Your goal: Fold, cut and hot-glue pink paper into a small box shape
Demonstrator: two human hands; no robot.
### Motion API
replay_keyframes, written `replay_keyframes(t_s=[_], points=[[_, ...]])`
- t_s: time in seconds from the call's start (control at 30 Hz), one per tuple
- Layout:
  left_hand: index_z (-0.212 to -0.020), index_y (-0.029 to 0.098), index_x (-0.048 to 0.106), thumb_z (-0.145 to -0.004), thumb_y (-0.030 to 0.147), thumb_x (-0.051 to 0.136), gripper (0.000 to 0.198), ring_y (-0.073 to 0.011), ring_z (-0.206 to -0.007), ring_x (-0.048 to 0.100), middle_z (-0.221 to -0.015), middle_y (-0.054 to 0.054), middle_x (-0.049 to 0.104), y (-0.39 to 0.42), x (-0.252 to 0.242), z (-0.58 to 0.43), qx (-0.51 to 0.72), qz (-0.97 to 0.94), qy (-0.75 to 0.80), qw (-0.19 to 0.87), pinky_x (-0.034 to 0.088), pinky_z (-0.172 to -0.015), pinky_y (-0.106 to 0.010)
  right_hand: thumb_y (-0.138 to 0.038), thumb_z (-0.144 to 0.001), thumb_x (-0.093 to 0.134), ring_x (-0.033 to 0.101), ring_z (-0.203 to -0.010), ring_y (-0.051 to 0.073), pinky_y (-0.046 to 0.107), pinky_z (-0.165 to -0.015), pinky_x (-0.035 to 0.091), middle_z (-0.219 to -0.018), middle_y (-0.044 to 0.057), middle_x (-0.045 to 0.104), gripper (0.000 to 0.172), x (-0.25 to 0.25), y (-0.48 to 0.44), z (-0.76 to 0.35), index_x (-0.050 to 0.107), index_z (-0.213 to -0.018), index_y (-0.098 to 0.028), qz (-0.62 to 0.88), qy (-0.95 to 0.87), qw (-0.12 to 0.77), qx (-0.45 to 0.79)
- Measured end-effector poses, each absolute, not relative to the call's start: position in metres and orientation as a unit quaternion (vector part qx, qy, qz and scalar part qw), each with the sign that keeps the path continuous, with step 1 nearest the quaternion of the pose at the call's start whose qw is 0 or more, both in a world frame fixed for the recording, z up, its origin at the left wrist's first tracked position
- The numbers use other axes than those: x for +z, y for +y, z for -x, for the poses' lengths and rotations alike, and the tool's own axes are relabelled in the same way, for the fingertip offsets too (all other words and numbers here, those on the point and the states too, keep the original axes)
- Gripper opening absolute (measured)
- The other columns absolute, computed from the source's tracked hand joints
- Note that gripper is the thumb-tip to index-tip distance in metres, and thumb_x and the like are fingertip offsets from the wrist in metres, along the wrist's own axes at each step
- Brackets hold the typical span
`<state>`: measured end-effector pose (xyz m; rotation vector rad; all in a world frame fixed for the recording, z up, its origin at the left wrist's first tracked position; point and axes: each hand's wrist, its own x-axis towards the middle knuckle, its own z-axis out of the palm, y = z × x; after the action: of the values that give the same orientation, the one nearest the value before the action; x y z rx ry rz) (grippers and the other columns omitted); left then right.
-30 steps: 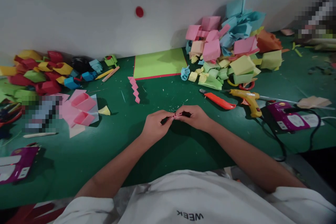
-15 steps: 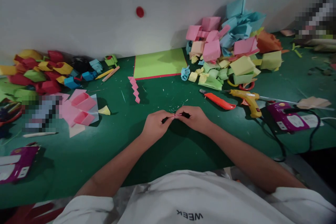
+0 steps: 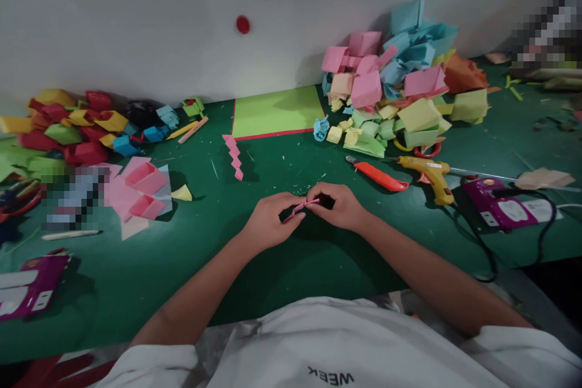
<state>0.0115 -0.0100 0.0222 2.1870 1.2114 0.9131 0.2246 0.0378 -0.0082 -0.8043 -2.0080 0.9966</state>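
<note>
Both my hands meet over the middle of the green table [image 3: 291,267]. My left hand [image 3: 269,220] and my right hand [image 3: 339,205] pinch the two ends of a small folded pink paper strip [image 3: 300,207], held just above the table. A pink zigzag-folded strip [image 3: 233,155] lies on the table beyond my hands. A light green sheet with a red edge [image 3: 275,112] lies flat against the wall.
A heap of pink, blue, green and orange folded papers [image 3: 400,85] fills the back right. An orange utility knife [image 3: 375,174], a yellow glue gun [image 3: 430,174] and a purple box [image 3: 498,205] lie at right. Red, yellow and green paper pieces [image 3: 63,127] and pink folded boxes [image 3: 140,185] sit at left.
My hands have shifted slightly and the pink strip between them now shows longer and tilted down toward my left hand.
</note>
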Motion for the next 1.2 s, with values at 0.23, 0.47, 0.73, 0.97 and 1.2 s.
replay_keyframes(t_s=[0.23,0.47,0.73,0.97,1.2], points=[[-0.133,0.025,0.06,-0.091,0.018,0.057,0.042,-0.0176,-0.091,0.075,-0.098,-0.001,0.078,-0.011,0.023,-0.011,0.307,-0.742,0.485,0.345,0.061,-0.071,-0.024,-0.029,-0.091,0.067,0.059,-0.064,0.013,0.026,-0.058,0.047,-0.083,0.001,0.066,0.013,-0.01,0.036,-0.224,0.058,-0.096,-0.023,0.297,-0.768,0.377,0.424],[-0.138,0.025,0.046,-0.089,0.015,0.059,0.051,-0.0166,-0.085,0.075,-0.091,0.0,0.077,-0.015,0.021,-0.015,0.323,-0.71,0.52,0.349,0.062,-0.073,-0.026,-0.036,-0.095,0.064,0.067,-0.079,0.017,0.029,-0.065,0.051,-0.099,0.008,0.071,0.015,-0.012,0.044,-0.223,0.069,-0.099,-0.023,0.254,-0.782,0.371,0.433],[-0.14,0.024,0.05,-0.087,0.023,0.068,0.056,-0.0199,-0.102,0.073,-0.108,-0.006,0.076,-0.009,0.023,-0.002,0.334,-0.735,0.458,0.373,0.059,-0.092,-0.032,-0.037,-0.096,0.062,0.065,-0.076,0.017,0.03,-0.068,0.05,-0.091,0.007,0.071,0.018,-0.004,0.041,-0.229,0.068,-0.092,-0.021,0.257,-0.791,0.378,0.407],[-0.104,0.019,0.074,-0.089,0.028,0.069,0.018,-0.0198,-0.089,0.074,-0.1,-0.008,0.078,0.0,0.027,0.008,0.341,-0.75,0.419,0.381,0.059,-0.083,-0.031,-0.036,-0.096,0.062,0.067,-0.075,0.017,0.029,-0.068,0.05,-0.086,0.006,0.073,0.018,-0.002,0.042,-0.234,0.068,-0.089,-0.021,0.281,-0.796,0.382,0.376],[-0.101,0.019,0.077,-0.092,0.038,0.07,0.022,-0.0203,-0.087,0.075,-0.098,-0.01,0.079,0.0,0.024,0.007,0.361,-0.758,0.395,0.372,0.06,-0.082,-0.032,-0.038,-0.096,0.062,0.068,-0.076,0.018,0.03,-0.071,0.053,-0.086,0.007,0.074,0.02,0.001,0.042,-0.235,0.069,-0.088,-0.021,0.281,-0.801,0.38,0.367]])
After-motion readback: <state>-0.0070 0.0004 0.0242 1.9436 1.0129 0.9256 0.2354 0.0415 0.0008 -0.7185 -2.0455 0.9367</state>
